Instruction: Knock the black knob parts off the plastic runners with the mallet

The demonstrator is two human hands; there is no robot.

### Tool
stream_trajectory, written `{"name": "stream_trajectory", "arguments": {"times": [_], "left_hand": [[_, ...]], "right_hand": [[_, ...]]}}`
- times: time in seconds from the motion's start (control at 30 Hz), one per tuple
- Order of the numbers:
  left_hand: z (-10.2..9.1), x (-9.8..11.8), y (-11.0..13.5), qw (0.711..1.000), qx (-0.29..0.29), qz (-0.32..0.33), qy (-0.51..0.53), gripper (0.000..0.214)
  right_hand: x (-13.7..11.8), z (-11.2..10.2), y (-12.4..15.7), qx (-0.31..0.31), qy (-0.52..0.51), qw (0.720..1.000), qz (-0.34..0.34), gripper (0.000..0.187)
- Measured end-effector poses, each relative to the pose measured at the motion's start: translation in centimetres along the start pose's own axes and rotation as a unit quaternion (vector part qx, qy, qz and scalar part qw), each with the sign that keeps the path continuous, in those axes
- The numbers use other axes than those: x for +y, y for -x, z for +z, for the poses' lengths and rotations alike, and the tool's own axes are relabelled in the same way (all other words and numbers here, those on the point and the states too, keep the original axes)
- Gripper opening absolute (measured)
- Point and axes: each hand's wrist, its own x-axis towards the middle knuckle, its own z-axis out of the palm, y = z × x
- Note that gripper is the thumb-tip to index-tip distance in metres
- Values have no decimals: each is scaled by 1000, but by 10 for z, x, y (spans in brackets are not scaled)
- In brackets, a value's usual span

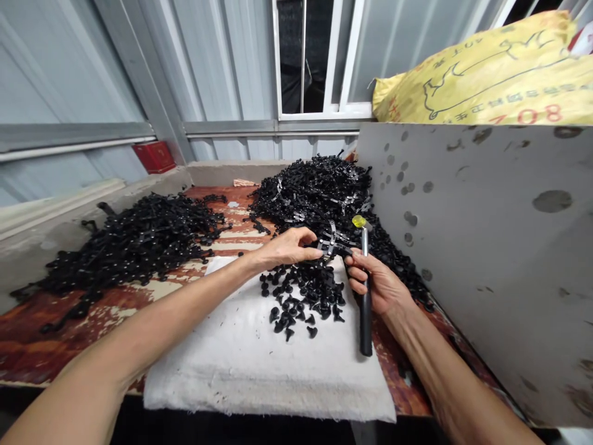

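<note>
My left hand (288,247) pinches a black-and-metal strip part (334,242) at the near edge of the big heap of black parts (319,188). My right hand (377,283) is wrapped round the black handle of a small hammer (365,296), whose yellow-tipped head points up beside the strip part. Its fingertips also touch the part's right end. Below both hands, several small loose black plastic pieces (301,300) lie scattered on a white cloth pad (259,364).
A second heap of black parts (139,238) lies at the left on the worn red-brown bench (28,340). A grey spotted board (486,247) stands close on the right, with a yellow sack (486,74) behind it. A red box (154,156) sits by the wall.
</note>
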Motion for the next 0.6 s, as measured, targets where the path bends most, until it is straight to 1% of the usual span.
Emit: {"name": "stream_trajectory", "arguments": {"times": [0.03, 0.07, 0.13, 0.2, 0.23, 0.3, 0.37, 0.43, 0.5, 0.6], "left_hand": [[-4, 4, 0, 1000, -6, 4, -2, 32], [-7, 8, 1, 1000, -20, -6, 8, 32], [-8, 17, 1, 994, -62, -66, 54, 32], [-2, 23, 3, 977, -104, -141, 121, 34], [2, 26, 4, 967, -117, -162, 159, 33], [10, 29, 9, 949, -124, -173, 232, 30], [13, 30, 17, 936, -104, -179, 283, 24], [6, 28, 31, 926, -69, -201, 311, 21], [-8, 20, 50, 920, -27, -220, 322, 18], [-33, 1, 84, 909, 49, -256, 324, 14]], "right_hand": [[-1, 3, 2, -4, 2, 1000, 1, 14], [-2, 7, 5, -8, 5, 1000, 3, 13], [-3, 16, 11, -17, 10, 1000, 6, 8], [-4, 24, 16, -23, 17, 1000, 9, 10], [-5, 28, 18, -24, 21, 999, 11, 14], [-5, 35, 22, -24, 33, 999, 21, 21], [-5, 39, 25, -22, 45, 998, 36, 22], [-6, 43, 28, -19, 51, 997, 50, 19], [-7, 45, 30, -11, 48, 997, 59, 18], [-6, 45, 30, 9, 39, 997, 69, 15]]}}
